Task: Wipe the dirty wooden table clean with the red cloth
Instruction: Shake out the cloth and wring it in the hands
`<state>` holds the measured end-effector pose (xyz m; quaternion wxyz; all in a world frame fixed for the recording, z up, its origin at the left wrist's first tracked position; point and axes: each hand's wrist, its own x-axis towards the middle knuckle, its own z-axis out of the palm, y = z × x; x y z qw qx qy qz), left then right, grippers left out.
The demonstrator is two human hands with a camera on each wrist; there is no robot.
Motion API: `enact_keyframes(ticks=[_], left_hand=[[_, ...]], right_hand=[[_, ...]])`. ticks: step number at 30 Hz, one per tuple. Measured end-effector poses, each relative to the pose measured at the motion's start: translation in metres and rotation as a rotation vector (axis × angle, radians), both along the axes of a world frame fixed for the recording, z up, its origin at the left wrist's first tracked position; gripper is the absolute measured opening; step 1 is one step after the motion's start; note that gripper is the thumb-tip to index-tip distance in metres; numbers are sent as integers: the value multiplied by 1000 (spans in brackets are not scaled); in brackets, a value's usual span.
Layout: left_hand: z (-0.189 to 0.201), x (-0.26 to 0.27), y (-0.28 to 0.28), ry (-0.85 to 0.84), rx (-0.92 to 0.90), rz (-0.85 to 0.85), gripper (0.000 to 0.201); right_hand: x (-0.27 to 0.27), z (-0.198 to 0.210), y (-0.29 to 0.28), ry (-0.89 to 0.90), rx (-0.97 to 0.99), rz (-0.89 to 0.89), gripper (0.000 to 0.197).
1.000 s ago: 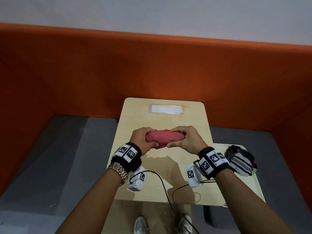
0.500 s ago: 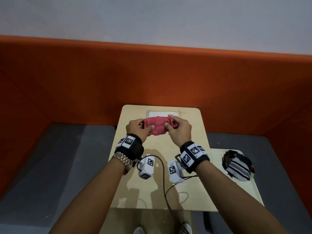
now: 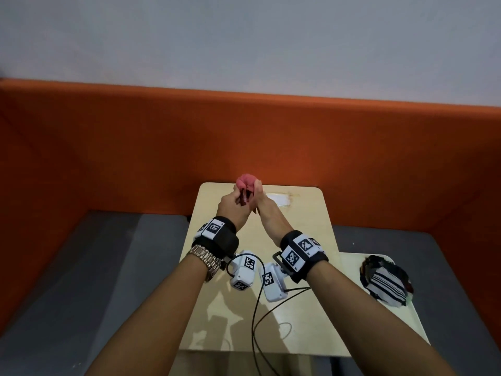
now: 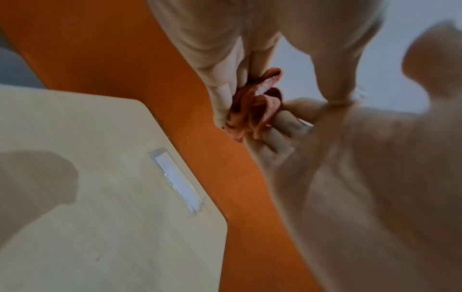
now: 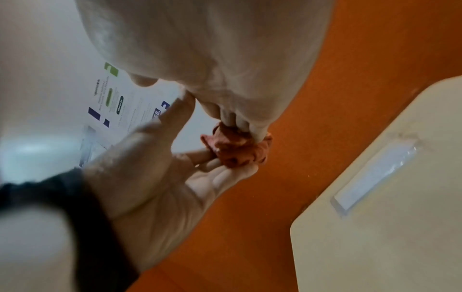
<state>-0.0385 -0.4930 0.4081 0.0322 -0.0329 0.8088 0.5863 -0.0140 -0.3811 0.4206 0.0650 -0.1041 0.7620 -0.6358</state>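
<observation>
Red cloth (image 3: 245, 185): bunched into a small wad and held in the air above the far edge of the wooden table (image 3: 260, 308), touching nothing but the two hands.
Left hand (image 3: 230, 203): fingers curled onto the near side of the wad, pinching its folds.
Right hand (image 3: 261, 202): fingers likewise closed on the cloth from the other side, palm facing the left hand.
Reason for the grip: judged to be a gathering of the cloth into a compact pad before it met the tabletop; wiping itself appeared not yet begun.
Table surface: a clear rectangular plate (image 3: 279, 200) lay near the far edge with faint smudges beside it, a likely target for the wipe.
Head view only: both wrist bands, the cables across the table, and a striped bundle (image 3: 386, 282) on the lower side surface to the right.
Left wrist view only: the loose folded edges of the cloth (image 4: 255, 110) between opposing fingertips (image 4: 282, 122).
Right wrist view only: a printed poster (image 5: 120, 106) on the wall behind the hands; its text was too blurred to read.
</observation>
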Motion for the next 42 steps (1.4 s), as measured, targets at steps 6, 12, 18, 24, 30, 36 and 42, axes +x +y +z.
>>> enact_keyframes(ticks=[6, 12, 18, 24, 30, 36, 42], left_hand=[[-13, -9, -5, 31, 95, 124, 27], [-17, 8, 41, -118, 342, -218, 25], [-52, 17, 118, -203, 145, -386, 27], [-104, 38, 227, -283, -54, -603, 28], [-162, 56, 328, -217, -376, -817, 38], [-188, 68, 404, -270, -411, -873, 37], [-212, 76, 447, -245, -403, -899, 36]], right_hand=[[-12, -4, 36, 67, 61, -69, 41], [-4, -27, 97, 33, 55, -295, 66], [45, -68, 179, -146, -78, -396, 67], [101, -125, 278, -295, -150, -655, 54], [142, -181, 371, -310, -76, -781, 50], [165, -213, 437, -321, -59, -875, 45], [177, -251, 465, -446, -51, -939, 72]])
